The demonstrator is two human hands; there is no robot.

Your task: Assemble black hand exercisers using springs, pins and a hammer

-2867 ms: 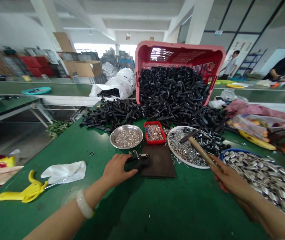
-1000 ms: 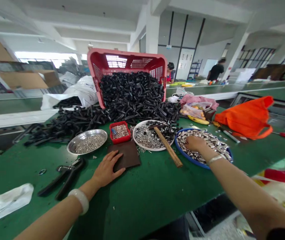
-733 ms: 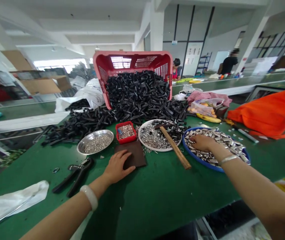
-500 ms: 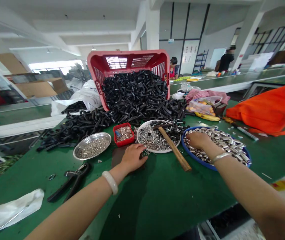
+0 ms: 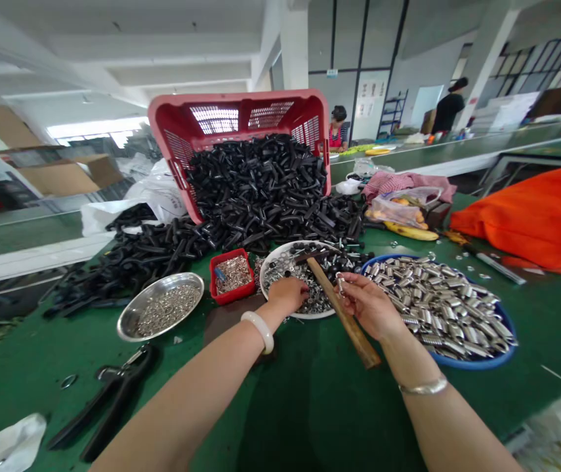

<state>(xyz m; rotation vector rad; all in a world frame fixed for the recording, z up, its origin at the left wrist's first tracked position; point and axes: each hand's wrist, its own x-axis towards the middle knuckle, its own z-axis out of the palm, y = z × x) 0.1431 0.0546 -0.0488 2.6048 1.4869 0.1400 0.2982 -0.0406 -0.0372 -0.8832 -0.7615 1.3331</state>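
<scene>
My right hand (image 5: 369, 308) pinches a small silver metal spring (image 5: 340, 283) between thumb and fingertips, above the wooden handle of a hammer (image 5: 352, 330). My left hand (image 5: 286, 295) reaches into a white round plate (image 5: 263, 273) of loose screws, nuts and black parts. Its fingers are curled down among the small hardware, and what they grip is hidden. The hammer's head rests on the plate and its handle slants towards me. To the right, a blue round tray (image 5: 494, 360) is heaped with silver springs (image 5: 447, 308).
A tipped red crate (image 5: 162, 141) spills black plastic parts (image 5: 260, 190) across the back. Left stand a red box (image 5: 233, 298) and a metal dish (image 5: 130, 328), both with small hardware; black-handled pliers (image 5: 107, 400) lie nearer. Bananas (image 5: 411, 231) and an orange bag (image 5: 531, 219) sit right. Two people are beyond.
My right hand has come out of the blue tray, leftwards to the hammer handle, with a spring in its fingers. My left hand has moved forward and right into the white plate.
</scene>
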